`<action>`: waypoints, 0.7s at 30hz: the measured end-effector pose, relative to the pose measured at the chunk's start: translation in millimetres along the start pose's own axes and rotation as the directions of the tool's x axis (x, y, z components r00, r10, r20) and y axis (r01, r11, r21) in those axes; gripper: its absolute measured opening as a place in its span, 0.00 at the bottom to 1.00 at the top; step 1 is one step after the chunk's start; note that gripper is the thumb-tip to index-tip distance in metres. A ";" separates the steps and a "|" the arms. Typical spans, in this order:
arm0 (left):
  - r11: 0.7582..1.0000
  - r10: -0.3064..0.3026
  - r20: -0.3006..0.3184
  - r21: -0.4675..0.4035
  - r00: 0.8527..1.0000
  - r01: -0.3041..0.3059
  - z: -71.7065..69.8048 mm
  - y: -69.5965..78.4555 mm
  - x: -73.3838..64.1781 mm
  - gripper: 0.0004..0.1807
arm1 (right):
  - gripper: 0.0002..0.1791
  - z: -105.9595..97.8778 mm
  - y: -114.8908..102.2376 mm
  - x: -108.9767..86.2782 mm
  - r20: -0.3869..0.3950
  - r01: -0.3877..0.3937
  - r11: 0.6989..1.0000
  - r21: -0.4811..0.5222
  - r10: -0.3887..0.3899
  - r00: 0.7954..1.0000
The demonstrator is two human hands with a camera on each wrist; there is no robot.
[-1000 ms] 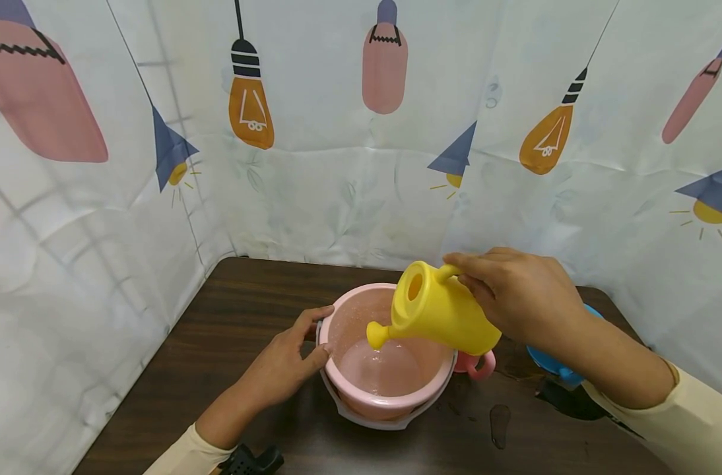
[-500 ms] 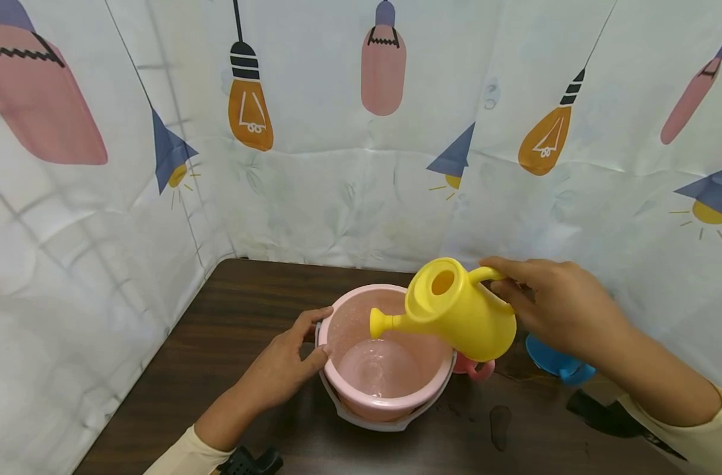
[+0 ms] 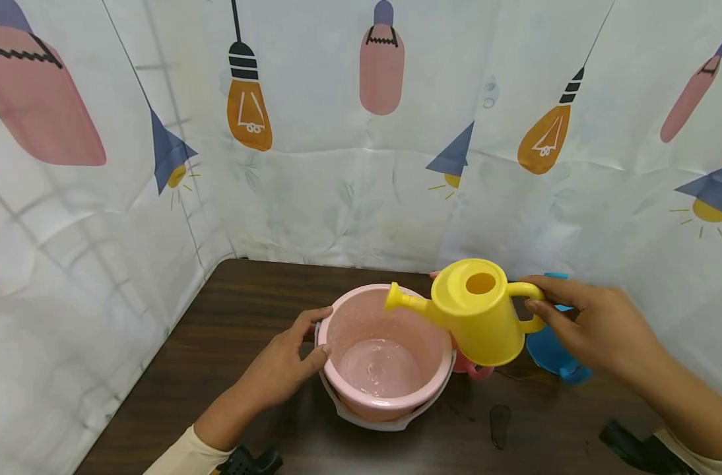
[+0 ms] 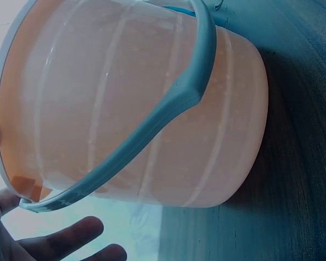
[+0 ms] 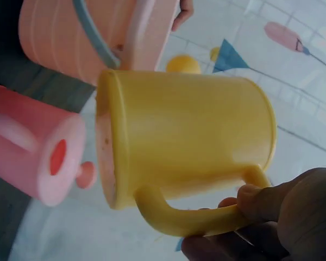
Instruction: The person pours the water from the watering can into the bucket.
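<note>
A pink bucket (image 3: pixel 391 400) with a grey handle (image 4: pixel 152 128) stands on the dark table, a little clear water in its bottom. My left hand (image 3: pixel 284 359) holds its rim at the left side; in the left wrist view some fingers (image 4: pixel 70 236) extend free of the wall. My right hand (image 3: pixel 604 323) grips the handle of a yellow watering can (image 3: pixel 486 323), raised right of the bucket. The can is nearly upright, its spout (image 3: pixel 399 297) over the bucket's far right rim, with no stream visible.
Partly hidden behind the yellow can is a pink watering can (image 5: pixel 32 147). A blue watering can (image 3: pixel 554 353) stands farther right, partly behind my right hand. A small puddle (image 3: pixel 499 425) lies on the table (image 3: pixel 266 297). Patterned white cloth (image 3: pixel 337 198) hangs behind.
The yellow watering can has moved right and turned from tipped over the bucket to nearly upright, its spout now higher. My left hand and the bucket have stayed in place.
</note>
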State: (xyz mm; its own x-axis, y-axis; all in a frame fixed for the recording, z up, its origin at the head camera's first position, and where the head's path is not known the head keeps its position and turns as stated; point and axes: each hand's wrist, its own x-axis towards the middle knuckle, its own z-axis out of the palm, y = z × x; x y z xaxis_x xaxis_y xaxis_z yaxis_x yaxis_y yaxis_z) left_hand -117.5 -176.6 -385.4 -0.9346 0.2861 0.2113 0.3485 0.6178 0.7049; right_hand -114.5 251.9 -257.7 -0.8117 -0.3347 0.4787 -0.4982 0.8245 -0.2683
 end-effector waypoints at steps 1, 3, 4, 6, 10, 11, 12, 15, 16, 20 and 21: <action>1.000 0.000 0.000 -0.003 1.000 0.000 0.1 0.0 0.0 0.30 | 0.22 0.7 2.7 -3.1 0.006 -0.022 1.000 -0.002 0.022 1.000; 1.000 -0.003 -0.002 -0.006 1.000 0.003 0.3 0.0 0.1 0.30 | 0.21 3.3 7.1 -9.6 0.023 -0.077 0.997 -0.006 0.077 0.997; 1.000 -0.002 -0.003 -0.007 1.000 0.002 0.5 0.0 0.1 0.30 | 0.21 4.9 8.8 -13.0 0.035 -0.112 0.994 0.001 0.112 0.993; 1.000 -0.002 -0.005 -0.008 1.000 0.002 0.7 0.1 0.2 0.30 | 0.21 8.3 12.1 -19.3 0.061 -0.176 0.984 0.000 0.175 0.983; 1.000 0.003 -0.005 -0.012 1.000 -0.003 1.0 0.3 0.0 0.30 | 0.23 15.4 17.1 -30.5 0.105 -0.269 0.963 0.011 0.266 0.958; 1.000 0.003 -0.004 -0.014 1.000 -0.003 1.0 0.4 0.0 0.30 | 0.24 16.7 18.5 -32.6 0.112 -0.283 0.959 0.012 0.280 0.953; 1.000 0.003 -0.004 -0.015 1.000 -0.003 1.1 0.5 0.1 0.30 | 0.24 18.2 20.0 -34.8 0.117 -0.297 0.955 0.021 0.293 0.949; 1.000 0.001 -0.001 -0.019 1.000 -0.001 0.9 0.8 0.5 0.30 | 0.24 21.2 24.8 -40.3 0.116 -0.320 0.946 0.039 0.314 0.942; 1.000 0.000 0.000 -0.020 1.000 0.000 0.8 0.8 0.6 0.30 | 0.24 21.8 26.3 -42.0 0.117 -0.330 0.943 0.048 0.323 0.939; 1.000 -0.005 0.002 -0.013 1.000 0.005 0.1 0.6 0.5 0.30 | 0.24 22.5 32.1 -47.3 0.114 -0.373 0.927 0.048 0.366 0.924; 1.000 -0.006 0.002 -0.013 1.000 0.006 0.0 0.5 0.4 0.30 | 0.24 22.2 33.4 -48.4 0.117 -0.388 0.921 0.049 0.380 0.917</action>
State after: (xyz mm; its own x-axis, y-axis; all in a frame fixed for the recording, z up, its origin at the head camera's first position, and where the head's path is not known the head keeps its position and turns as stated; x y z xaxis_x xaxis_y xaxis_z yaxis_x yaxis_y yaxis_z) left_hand -117.6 -176.2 -384.9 -0.9366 0.2840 0.2053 0.3417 0.6102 0.7148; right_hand -98.6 285.6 -308.3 -0.9698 -0.0472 0.2392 -0.1590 0.8664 -0.4734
